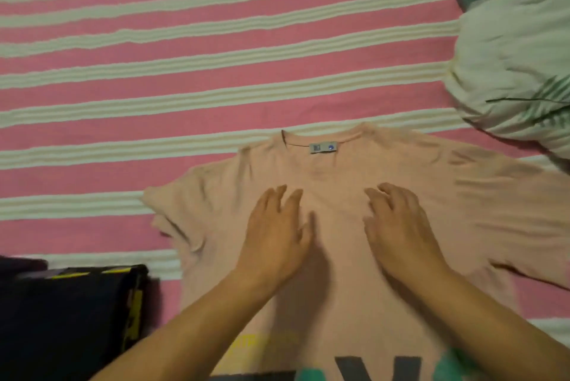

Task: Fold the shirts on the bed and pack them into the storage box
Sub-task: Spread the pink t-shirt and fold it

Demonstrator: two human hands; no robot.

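- Peach shirt (354,195) lies flat on the bed (154,72), front side up, collar pointing away from the person, w/ a small grey neck label (323,148) showing inside the collar.
- Both sleeves spread out sideways; left one is rumpled, right one reaches toward the frame's edge.
- Printed lettering in dark grey, yellow & teal shows at the shirt's near end, cut off by the frame.
- Left hand (277,232) rests palm-down on the chest area, fingers spread & relaxed, grasping nothing.
- Right hand (398,226) same, palm-down just beside it, fingers loosely extended on the fabric, nothing pinched.
- Dark item w/ yellow stripes (71,319) sits at lower left, near the shirt's left sleeve; can't tell if it's a box or folded cloth, contents not visible.
- Bed cover is pink w/ cream stripes.
- Crumpled white & green floral bedding (512,72) is bunched at upper right, near the right sleeve.
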